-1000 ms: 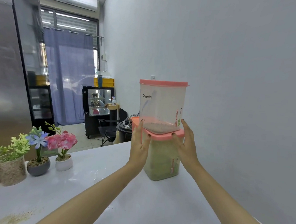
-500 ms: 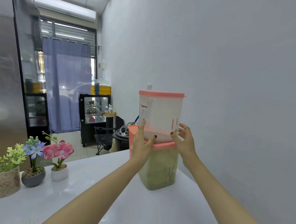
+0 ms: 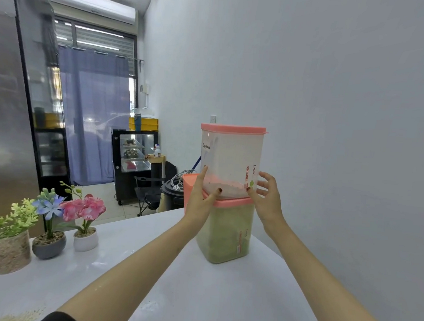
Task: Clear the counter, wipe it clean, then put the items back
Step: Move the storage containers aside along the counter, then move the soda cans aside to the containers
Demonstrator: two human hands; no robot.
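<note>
A clear container with a pink lid [image 3: 231, 159], holding a little brown powder, stands on top of a second pink-lidded container [image 3: 226, 234] filled with green powder. Both are at the far end of the white counter [image 3: 196, 297], near the wall. My left hand [image 3: 199, 202] holds the upper container's lower left corner, fingers up its side and thumb across its front. My right hand [image 3: 265, 201] is at the lower right corner with its fingers spread, only the thumb touching.
Another pink-lidded container [image 3: 189, 183] peeks out behind the stack on the left. Small flower pots [image 3: 49, 244] [image 3: 86, 239] and woven planters [image 3: 9, 251] line the counter's left side. Crumbs [image 3: 19, 317] lie at the near left edge. The grey wall runs along the right.
The upper container has come down onto the green container's lid. My right hand's fingers have spread away from it; my left hand still holds it.
</note>
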